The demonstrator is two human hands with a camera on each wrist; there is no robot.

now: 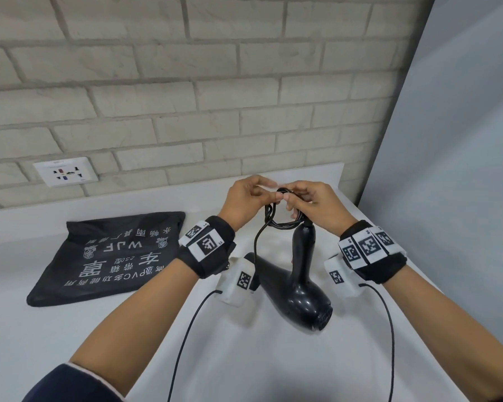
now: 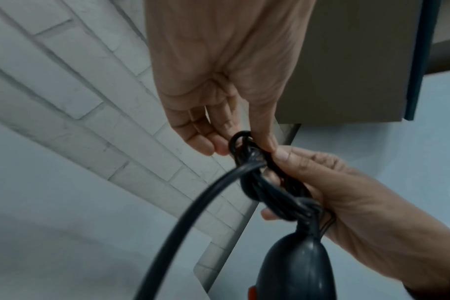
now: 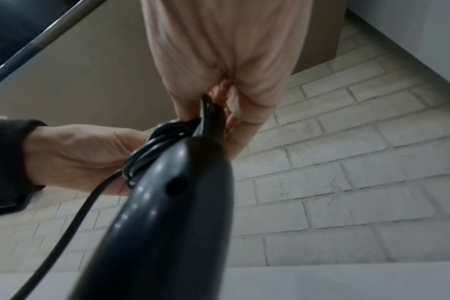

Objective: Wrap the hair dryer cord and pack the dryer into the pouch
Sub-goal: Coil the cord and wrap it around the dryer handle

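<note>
White countertop (image 1: 70,343) bears a flat black pouch (image 1: 108,256) at left. Black hair dryer (image 1: 296,282) hangs handle-up above the counter, right of the pouch. Right hand (image 1: 314,207) grips the coiled cord (image 1: 282,220) at the handle end; left hand (image 1: 244,201) pinches the coil's top loop.

Both forearms reach forward from the bottom of the head view, converging so the two hands meet raised above the tabletop (image 1: 244,358). The left hand (image 1: 246,203) has its thumb and fingertips (image 2: 216,145) pinched together on the top of a coiled cord (image 1: 282,220). The right hand (image 1: 317,208) curls its fingers round the same coil from the other side, its thumb touching the left thumb. Each wrist wears a black band with white square-patterned tags, a thin cable trailing back under each forearm.
</note>
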